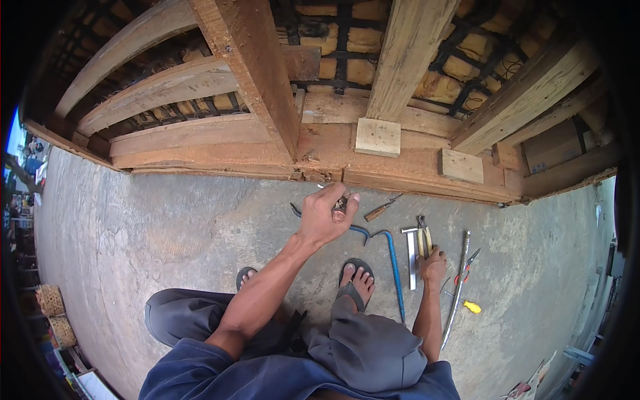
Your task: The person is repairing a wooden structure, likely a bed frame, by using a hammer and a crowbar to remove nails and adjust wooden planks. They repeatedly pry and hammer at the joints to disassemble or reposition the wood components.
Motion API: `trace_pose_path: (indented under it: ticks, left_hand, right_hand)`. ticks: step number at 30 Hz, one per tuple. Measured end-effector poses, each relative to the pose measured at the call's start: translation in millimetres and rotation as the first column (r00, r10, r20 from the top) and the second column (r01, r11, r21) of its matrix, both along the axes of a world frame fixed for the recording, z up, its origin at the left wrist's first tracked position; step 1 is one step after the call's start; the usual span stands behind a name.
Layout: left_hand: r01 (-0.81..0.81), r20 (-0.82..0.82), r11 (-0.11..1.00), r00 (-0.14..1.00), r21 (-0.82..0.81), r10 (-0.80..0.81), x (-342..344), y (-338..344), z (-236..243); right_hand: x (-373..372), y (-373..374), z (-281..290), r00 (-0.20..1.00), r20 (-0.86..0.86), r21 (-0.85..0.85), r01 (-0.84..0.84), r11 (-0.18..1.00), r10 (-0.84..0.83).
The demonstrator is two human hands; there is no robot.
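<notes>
The frame (400, 170) is rough, matt wood — before it, a smooth blue-painted metal bar (397, 280) on scuffed concrete floor (187, 220).

Tan woven baskets (51, 301) far left, beside grey concrete floor (100, 253)

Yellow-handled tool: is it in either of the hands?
No, the yellow-handled tool lies on the concrete floor, apart from both the left hand and the right hand.
</notes>
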State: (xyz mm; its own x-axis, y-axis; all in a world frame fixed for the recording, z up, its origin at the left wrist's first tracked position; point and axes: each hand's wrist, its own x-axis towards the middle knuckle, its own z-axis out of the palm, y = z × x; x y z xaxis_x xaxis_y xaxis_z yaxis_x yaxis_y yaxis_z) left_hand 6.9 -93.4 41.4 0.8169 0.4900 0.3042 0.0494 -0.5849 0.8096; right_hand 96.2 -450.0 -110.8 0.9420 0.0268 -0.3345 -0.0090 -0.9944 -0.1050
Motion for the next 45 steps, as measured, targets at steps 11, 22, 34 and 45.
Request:
trace_pose_path:
  ticks: [11, 22, 34, 45]
  left_hand:
    - [-0.040, -0.130, 0.992, 0.991, -0.117, 0.025, -3.4, 21.8, 15.9]
    - [-0.019, -0.849, 1.000, 0.527, 0.012, 0.020, -30.1, 91.7, -26.6]
    - [0.083, -0.949, 0.995, 0.313, 0.050, 0.022, -65.5, 62.4, -129.5]
    - [0.119, -0.557, 0.965, 0.830, 0.233, 0.032, -38.3, 15.0, -145.2]
  right_hand:
    - [-24.7, 27.6, -3.4, 0.924, 0.368, 0.137, -0.167, 0.976, 0.107]
    - [-59.1, 195.0, -14.0, 0.790, 0.250, 0.231, -0.611, 0.757, 0.560]
    - [-43.8, 115.7, 15.7, 0.949, 0.212, 0.405, -0.301, 0.864, 0.232]
    - [-78.0, 53.0, -38.7, 0.996, 0.085, 0.470, -0.058, 0.881, 0.020]
